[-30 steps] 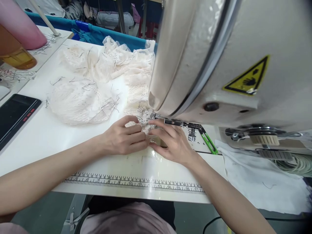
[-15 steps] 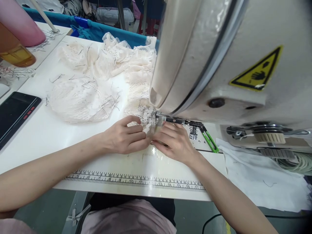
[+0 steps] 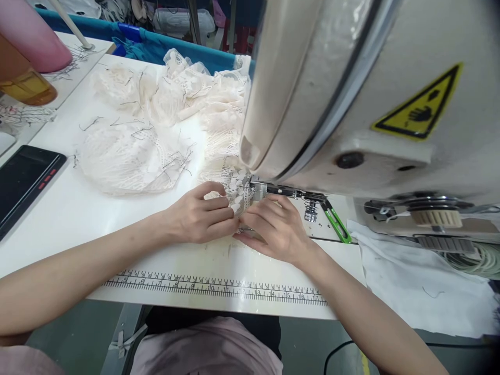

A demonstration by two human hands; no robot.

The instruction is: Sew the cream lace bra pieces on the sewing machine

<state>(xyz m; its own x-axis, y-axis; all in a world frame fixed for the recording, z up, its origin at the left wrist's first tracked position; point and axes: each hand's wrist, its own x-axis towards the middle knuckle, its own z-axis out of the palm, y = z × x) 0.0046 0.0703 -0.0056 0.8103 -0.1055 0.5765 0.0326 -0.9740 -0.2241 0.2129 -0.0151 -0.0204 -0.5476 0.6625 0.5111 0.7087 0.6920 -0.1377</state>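
Observation:
My left hand (image 3: pixel 201 219) and my right hand (image 3: pixel 275 229) meet in front of the sewing machine's head (image 3: pixel 351 88), fingers pressed together on the near end of a cream lace fabric (image 3: pixel 164 120). Both pinch that lace edge (image 3: pixel 237 194) just before the presser foot (image 3: pixel 258 191). The rest of the lace lies bunched on the white table (image 3: pixel 78 213) behind my left hand, with loose dark threads on it. The needle area is partly hidden by the machine head.
A printed ruler (image 3: pixel 219 289) runs along the table's front edge. A black phone (image 3: pixel 23 179) lies at far left, an amber bottle (image 3: pixel 23 83) behind it. A green-handled tool (image 3: pixel 334 221) lies right of the presser foot. White cloth (image 3: pixel 422 286) covers the right side.
My right hand's fingers have curled in from lying flat to pinch the lace edge, which now stands lifted at the presser foot. The left hand has hardly moved.

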